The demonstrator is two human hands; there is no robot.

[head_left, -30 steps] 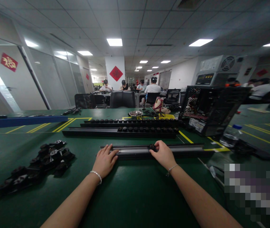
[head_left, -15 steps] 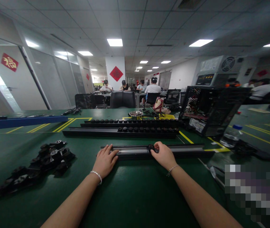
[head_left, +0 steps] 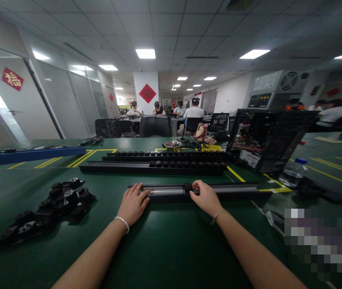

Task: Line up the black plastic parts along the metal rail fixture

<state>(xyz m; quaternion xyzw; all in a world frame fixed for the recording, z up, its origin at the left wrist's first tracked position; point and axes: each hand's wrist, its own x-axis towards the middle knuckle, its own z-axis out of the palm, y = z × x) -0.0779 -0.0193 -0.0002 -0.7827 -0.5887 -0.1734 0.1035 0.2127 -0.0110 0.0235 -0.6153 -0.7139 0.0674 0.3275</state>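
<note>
A long dark rail (head_left: 237,189) with a pale groove lies across the green table in front of me. My left hand (head_left: 132,202) rests on the rail's left end with its fingers spread flat. My right hand (head_left: 205,196) is at the rail's middle, its fingers pinched on a small black part (head_left: 188,187) that sits in the groove. A heap of similar black parts (head_left: 53,204) lies to the left, apart from both hands.
Two more long rails (head_left: 128,167) filled with black parts lie behind. A black mesh computer case (head_left: 264,136), a water bottle (head_left: 292,171) and a metal bowl (head_left: 171,143) stand further back. Seated people work at far desks. A blue bar (head_left: 29,154) runs at left.
My right hand has slid the small black part a little to the left along the rail. My left hand has stayed where it was.
</note>
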